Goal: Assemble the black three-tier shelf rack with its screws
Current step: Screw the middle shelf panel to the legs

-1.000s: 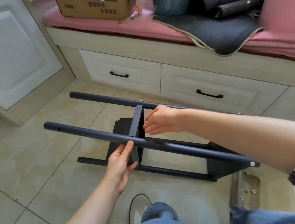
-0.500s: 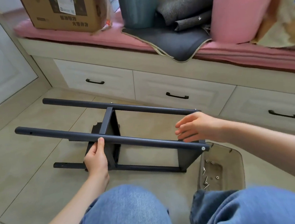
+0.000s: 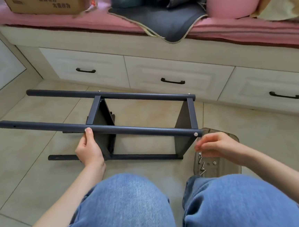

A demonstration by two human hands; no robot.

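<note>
Several screws lie in the tray — right hand loosely curled above, grasp unclear.

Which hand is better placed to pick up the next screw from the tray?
The right hand. It hovers directly over the tray of loose screws, fingers loosely curled, apparently holding nothing. The left hand is steadying the rack by its near pole, away from the tray.
</note>
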